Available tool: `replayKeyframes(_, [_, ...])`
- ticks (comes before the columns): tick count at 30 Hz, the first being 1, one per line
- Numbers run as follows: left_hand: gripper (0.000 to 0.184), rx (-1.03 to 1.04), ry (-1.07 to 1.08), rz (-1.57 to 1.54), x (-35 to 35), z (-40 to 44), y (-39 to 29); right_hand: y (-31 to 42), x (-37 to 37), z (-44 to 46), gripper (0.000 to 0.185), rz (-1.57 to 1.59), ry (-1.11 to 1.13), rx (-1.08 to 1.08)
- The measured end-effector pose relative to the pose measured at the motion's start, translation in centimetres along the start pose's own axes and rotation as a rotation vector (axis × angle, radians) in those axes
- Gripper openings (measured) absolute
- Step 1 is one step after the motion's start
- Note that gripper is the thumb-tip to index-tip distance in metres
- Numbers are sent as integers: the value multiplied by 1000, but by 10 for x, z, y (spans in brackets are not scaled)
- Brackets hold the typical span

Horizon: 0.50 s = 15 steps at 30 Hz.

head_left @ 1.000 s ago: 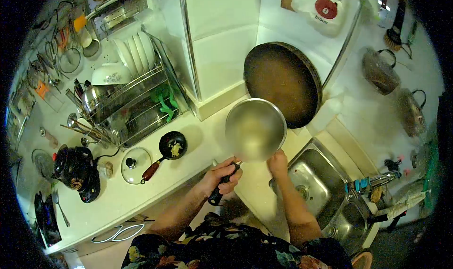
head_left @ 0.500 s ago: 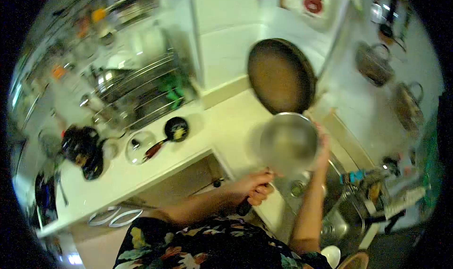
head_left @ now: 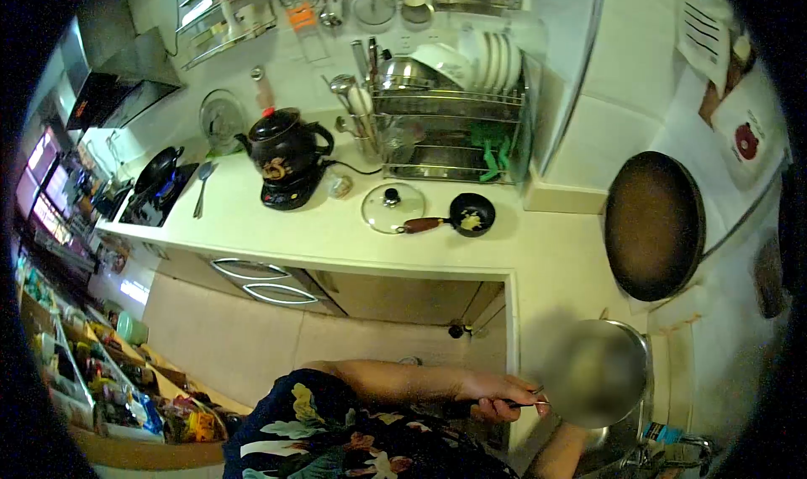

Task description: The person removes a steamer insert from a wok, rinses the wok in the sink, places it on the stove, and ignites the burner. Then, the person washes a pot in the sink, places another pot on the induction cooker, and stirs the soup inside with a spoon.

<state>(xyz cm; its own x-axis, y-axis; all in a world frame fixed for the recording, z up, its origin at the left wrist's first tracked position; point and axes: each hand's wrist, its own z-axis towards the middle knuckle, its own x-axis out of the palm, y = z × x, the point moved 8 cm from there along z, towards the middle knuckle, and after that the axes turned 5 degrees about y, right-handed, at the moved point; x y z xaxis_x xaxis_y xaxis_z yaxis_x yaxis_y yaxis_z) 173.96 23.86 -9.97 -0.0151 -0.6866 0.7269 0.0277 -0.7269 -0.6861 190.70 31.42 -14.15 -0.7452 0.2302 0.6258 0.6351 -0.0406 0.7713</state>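
Observation:
At the lower right, over the counter corner and the sink, a round metal pan [head_left: 597, 374] is smeared by motion. Something pale shows inside it, too blurred to name. My left hand [head_left: 500, 395] is closed around the pan's handle, just left of the bowl of the pan. My right hand [head_left: 572, 435] comes up from below against the pan's underside; its fingers are hidden behind the pan. Beneath and beside the pan, part of the metal sink [head_left: 646, 399] shows.
A small black frying pan [head_left: 472, 215] with yellowish bits and a glass lid [head_left: 393, 208] lie on the counter [head_left: 336, 242]. Behind are a dish rack [head_left: 454, 101] and a black kettle [head_left: 282, 143]. A large round dark pan [head_left: 656, 225] leans against the right wall.
My view has swung left, bringing the kettle, stove and shelves in. My left hand keeps hold of the handle. My right hand, earlier visible on the pan's right side, is now mostly hidden beneath it.

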Motion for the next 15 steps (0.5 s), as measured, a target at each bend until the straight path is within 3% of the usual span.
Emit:
replayKeyframes(4, [42, 66, -290, -5, -30, -13, 12, -50, 38, -11, 38, 43, -27, 84])
replayKeyframes(8, [46, 182, -473, 244, -43, -67, 1, -92, 81, -23, 36, 62, -39, 151])
replayKeyframes(12, [45, 115, -719, 469, -40, -142, 4, -137, 141, -46, 35, 218, 41, 318])
replayKeyframes(14, [44, 380, -966, 901, -43, -184, -7, -160, 185, -69, 34, 411, 122, 497])
replayKeyframes(15, [44, 429, -1018, 940, -44, -201, 2, -170, 195, -79, 35, 323, 96, 496])
